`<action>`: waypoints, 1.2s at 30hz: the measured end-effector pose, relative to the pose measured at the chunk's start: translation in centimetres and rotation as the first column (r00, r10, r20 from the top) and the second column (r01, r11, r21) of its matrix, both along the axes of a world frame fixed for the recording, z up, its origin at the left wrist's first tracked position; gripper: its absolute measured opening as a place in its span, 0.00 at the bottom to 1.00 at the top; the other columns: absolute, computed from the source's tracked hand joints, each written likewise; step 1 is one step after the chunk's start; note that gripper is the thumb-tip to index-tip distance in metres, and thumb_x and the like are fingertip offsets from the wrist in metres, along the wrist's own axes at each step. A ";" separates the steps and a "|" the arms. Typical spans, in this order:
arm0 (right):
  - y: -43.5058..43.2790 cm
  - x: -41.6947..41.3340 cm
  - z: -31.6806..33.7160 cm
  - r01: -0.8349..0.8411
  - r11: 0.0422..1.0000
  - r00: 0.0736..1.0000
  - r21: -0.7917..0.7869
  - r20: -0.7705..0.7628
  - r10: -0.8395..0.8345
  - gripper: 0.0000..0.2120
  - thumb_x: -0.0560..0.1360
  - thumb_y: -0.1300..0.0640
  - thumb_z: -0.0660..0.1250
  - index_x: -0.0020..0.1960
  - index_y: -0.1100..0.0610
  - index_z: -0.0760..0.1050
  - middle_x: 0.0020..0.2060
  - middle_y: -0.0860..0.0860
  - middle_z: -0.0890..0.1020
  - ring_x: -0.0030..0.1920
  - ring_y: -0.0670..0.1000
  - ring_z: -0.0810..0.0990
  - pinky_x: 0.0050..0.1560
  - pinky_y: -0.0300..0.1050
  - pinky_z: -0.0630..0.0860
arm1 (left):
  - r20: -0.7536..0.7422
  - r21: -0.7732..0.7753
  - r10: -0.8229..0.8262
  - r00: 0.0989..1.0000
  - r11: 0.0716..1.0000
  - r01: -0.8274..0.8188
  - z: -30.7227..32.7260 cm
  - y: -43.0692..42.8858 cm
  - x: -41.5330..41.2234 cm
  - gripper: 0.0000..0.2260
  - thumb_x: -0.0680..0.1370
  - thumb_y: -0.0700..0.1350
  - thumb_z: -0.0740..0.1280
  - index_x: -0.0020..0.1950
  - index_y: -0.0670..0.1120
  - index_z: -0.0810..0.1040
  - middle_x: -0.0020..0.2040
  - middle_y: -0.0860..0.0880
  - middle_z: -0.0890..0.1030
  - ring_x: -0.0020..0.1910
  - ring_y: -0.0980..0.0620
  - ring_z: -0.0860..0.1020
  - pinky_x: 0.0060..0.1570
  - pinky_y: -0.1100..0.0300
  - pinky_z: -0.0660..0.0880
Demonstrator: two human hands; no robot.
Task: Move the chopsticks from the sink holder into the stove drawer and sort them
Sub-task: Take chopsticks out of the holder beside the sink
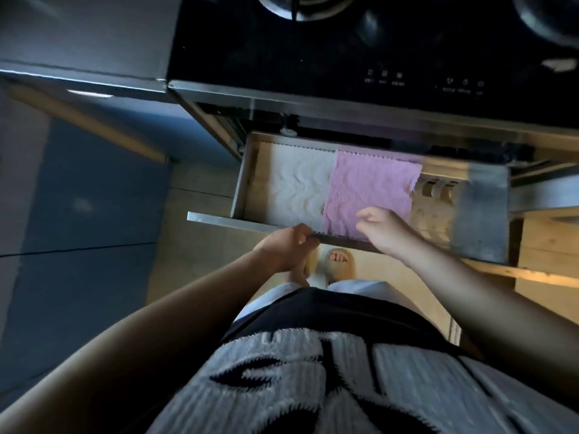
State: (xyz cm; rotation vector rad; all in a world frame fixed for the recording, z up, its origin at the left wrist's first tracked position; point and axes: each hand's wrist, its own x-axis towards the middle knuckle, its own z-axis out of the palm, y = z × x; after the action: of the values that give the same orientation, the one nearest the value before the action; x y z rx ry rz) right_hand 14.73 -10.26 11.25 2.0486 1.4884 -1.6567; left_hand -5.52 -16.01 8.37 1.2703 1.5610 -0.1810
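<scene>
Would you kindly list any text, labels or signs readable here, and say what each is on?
Nothing can be read for certain.
Stove panel: two groups of white icons with tiny captions beneath, too small and blurred to read.
Shirt: large dark shapes on a grey knit, possibly letters, cut off and not legible.
Drawer, white cloth and pink cloth: no text.

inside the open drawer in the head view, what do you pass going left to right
left drawer wall → white cloth → pink cloth → slotted pale insert → grey metal right wall
</scene>
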 end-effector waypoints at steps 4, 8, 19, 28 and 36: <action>-0.1 -0.8 2.9 -0.448 0.865 0.893 0.224 0.151 0.424 0.22 0.80 0.48 0.57 0.73 0.51 0.62 0.70 0.51 0.70 0.68 0.55 0.70 0.66 0.52 0.69 | -0.166 0.229 0.105 0.980 0.971 -0.066 3.2 -2.1 0.0 0.25 0.80 0.61 0.58 0.75 0.54 0.65 0.74 0.50 0.70 0.73 0.44 0.65 0.69 0.47 0.66; -1.0 -1.8 4.3 -0.680 0.616 0.733 0.399 0.331 0.595 0.28 0.79 0.43 0.55 0.76 0.49 0.54 0.74 0.51 0.62 0.74 0.55 0.59 0.71 0.57 0.61 | -0.291 0.364 0.233 0.928 0.924 -0.118 5.2 -5.5 0.5 0.28 0.80 0.64 0.55 0.79 0.58 0.55 0.80 0.53 0.55 0.79 0.47 0.49 0.75 0.45 0.51; -7.5 -10.3 8.1 -0.875 0.186 0.411 0.448 0.481 0.774 0.35 0.77 0.36 0.50 0.77 0.43 0.38 0.78 0.48 0.40 0.78 0.56 0.37 0.74 0.66 0.40 | -0.421 0.583 0.631 0.652 0.738 -0.339 9.2 -17.0 -3.3 0.32 0.78 0.69 0.48 0.79 0.60 0.44 0.81 0.52 0.43 0.79 0.45 0.41 0.74 0.41 0.42; -21.3 -25.8 9.9 -0.838 -0.085 0.240 0.539 0.504 0.830 0.35 0.77 0.38 0.54 0.78 0.45 0.42 0.79 0.48 0.45 0.78 0.56 0.43 0.74 0.65 0.42 | -0.447 0.624 0.775 0.447 0.628 -0.464 11.4 -33.4 -13.9 0.33 0.77 0.69 0.47 0.80 0.59 0.44 0.81 0.53 0.42 0.79 0.46 0.39 0.74 0.41 0.42; -38.0 -40.1 11.6 -0.750 -0.316 0.023 0.581 0.501 0.865 0.34 0.78 0.38 0.53 0.78 0.45 0.41 0.79 0.48 0.45 0.78 0.55 0.42 0.74 0.64 0.42 | -0.446 0.622 0.878 0.175 0.444 -0.645 13.4 -52.6 -22.4 0.33 0.78 0.68 0.48 0.79 0.60 0.41 0.80 0.54 0.40 0.78 0.47 0.36 0.75 0.42 0.39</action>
State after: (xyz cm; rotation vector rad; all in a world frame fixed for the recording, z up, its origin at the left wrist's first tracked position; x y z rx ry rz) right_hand -25.32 -48.29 22.90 0.1107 2.9230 -0.3515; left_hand -27.93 -68.59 21.82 0.3467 2.9041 0.2886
